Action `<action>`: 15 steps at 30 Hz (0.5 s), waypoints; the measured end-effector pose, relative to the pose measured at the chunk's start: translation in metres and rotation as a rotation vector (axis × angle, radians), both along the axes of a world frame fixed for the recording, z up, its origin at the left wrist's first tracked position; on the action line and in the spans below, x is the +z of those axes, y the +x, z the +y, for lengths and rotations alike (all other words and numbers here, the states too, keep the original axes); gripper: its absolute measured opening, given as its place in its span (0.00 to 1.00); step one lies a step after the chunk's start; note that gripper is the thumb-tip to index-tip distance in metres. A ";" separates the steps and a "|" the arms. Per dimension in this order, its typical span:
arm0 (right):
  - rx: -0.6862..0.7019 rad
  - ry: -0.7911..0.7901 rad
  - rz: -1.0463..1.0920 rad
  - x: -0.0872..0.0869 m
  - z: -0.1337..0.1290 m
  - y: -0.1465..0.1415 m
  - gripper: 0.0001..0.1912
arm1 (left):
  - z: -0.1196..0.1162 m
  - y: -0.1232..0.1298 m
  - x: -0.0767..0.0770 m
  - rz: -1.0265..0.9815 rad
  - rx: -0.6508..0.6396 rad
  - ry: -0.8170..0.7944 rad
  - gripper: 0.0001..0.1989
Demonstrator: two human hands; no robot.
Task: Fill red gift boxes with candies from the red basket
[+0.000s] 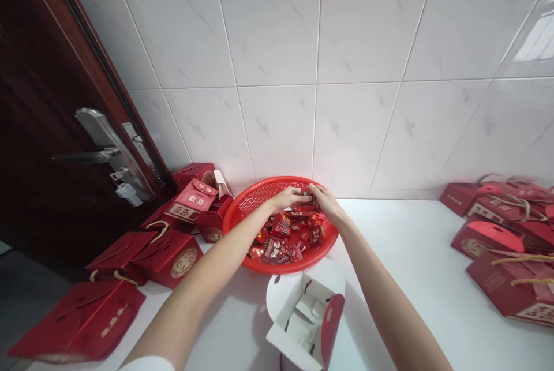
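Observation:
Both hands are over the far side of a red plastic basket [244, 261] of wrapped candies [281, 225]. My left hand [288, 199] has its fingers closed on a small dark-wrapped candy [307, 198]. From the other side my right hand [326, 202] pinches at the same candy, its fingertips partly hidden. Below the basket, closer to me, stands a gift box [298, 325], white inside and red outside. Its flaps are spread, and white folds and dark slots show within.
Closed red gift boxes [167, 255] with rope handles line the left side, by a dark door [38, 100] with keys [127, 192] in its lock. More red boxes [515, 284] are grouped at the right. A tiled wall [277, 128] rises behind the white tabletop [398, 261].

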State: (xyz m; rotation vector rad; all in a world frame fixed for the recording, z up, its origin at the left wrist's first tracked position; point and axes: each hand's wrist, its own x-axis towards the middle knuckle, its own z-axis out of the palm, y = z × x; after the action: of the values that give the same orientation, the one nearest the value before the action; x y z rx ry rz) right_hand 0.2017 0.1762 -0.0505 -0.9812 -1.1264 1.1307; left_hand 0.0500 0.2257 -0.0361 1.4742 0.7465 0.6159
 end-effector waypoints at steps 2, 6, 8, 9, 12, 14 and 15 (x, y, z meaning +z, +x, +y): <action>-0.009 -0.055 -0.021 0.010 -0.011 0.003 0.17 | -0.004 0.001 0.007 -0.025 -0.026 0.025 0.22; -0.101 -0.086 -0.024 0.037 -0.046 0.010 0.12 | -0.015 0.005 0.024 -0.095 -0.058 0.081 0.25; -0.122 -0.069 -0.069 0.053 -0.070 0.013 0.13 | -0.022 0.006 0.031 -0.139 -0.076 0.097 0.26; -0.109 -0.053 -0.105 0.061 -0.083 0.015 0.16 | -0.026 0.005 0.033 -0.158 -0.090 0.097 0.27; -0.193 -0.060 -0.230 0.075 -0.135 0.021 0.22 | -0.037 0.003 0.036 -0.204 -0.087 0.068 0.25; -0.220 -0.055 -0.351 0.073 -0.185 0.030 0.24 | -0.043 -0.003 0.036 -0.230 -0.016 0.039 0.23; -0.181 -0.056 -0.427 0.068 -0.214 0.036 0.23 | -0.045 -0.007 0.035 -0.233 0.027 0.028 0.22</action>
State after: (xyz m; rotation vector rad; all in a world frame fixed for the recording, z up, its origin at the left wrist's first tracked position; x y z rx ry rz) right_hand 0.2376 -0.0383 0.0174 -1.3825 -1.3153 0.8296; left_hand 0.0434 0.1807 -0.0011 1.3914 0.5788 0.8061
